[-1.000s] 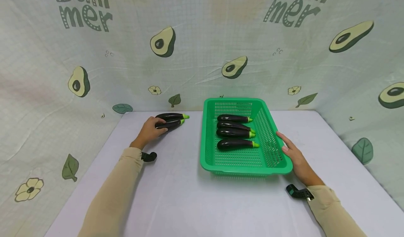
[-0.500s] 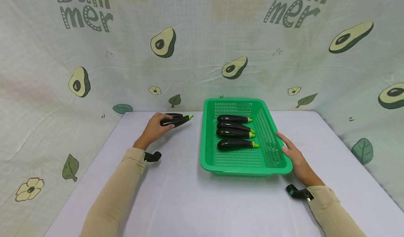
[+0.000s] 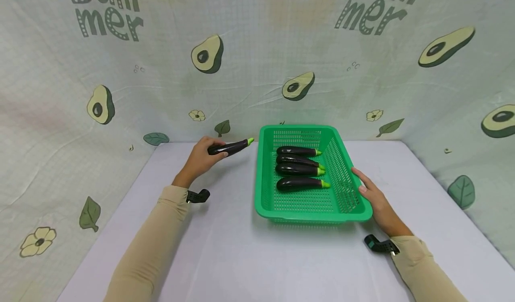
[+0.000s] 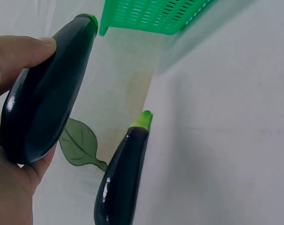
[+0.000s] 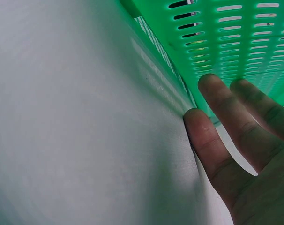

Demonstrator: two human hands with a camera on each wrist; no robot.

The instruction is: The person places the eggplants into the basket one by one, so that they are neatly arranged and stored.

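In the head view my left hand [image 3: 202, 159] grips a dark, glossy eggplant [image 3: 229, 148] by its thick end, its green stem tilted up toward the basket. The left wrist view shows the thumb across this eggplant [image 4: 50, 89] and fingers beneath. A second eggplant [image 4: 123, 180] lies below; in the head view it is hidden behind the held one. My right hand [image 3: 380, 206] rests at the right side of a green plastic basket [image 3: 263, 177], thumb tip at the rim. In the right wrist view, its fairly straight fingers [image 5: 245, 129] reach the slotted outer wall.
Several eggplants [image 3: 299, 169] lie side by side in the basket, stems to the right. The basket stands on a white table [image 3: 249, 257]. A patterned cloth [image 3: 249, 47] hangs behind and at both sides of the table.
My left hand has lifted one eggplant from beside the other and carried it right and up, its stem end rising. The right hand and the basket have stayed in place.
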